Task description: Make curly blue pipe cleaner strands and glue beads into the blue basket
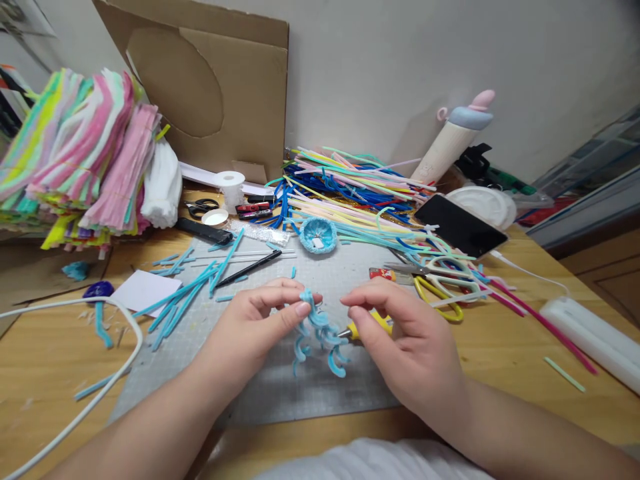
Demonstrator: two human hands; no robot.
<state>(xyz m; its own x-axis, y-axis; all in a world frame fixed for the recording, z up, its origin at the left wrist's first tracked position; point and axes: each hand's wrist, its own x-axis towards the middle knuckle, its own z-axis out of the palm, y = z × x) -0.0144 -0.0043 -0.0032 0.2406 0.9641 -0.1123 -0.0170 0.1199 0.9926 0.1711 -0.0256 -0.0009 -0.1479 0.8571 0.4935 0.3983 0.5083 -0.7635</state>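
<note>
Your left hand (265,313) pinches the top of a curled light-blue pipe-cleaner piece (319,319) over the grey cutting mat (280,400). Your right hand (407,337) is just beside it, thumb and forefinger narrowly spaced (whether they grip anything, I cannot tell).

The left hand (250,321) and right hand (413,340) are bare, as are both forearms (155,408), and a softly creased whitish garment (370,461) shows between them.

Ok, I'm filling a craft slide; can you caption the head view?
Left hand pinches a curly blue fuzzy piece over a grey mat, right hand close by.
</note>
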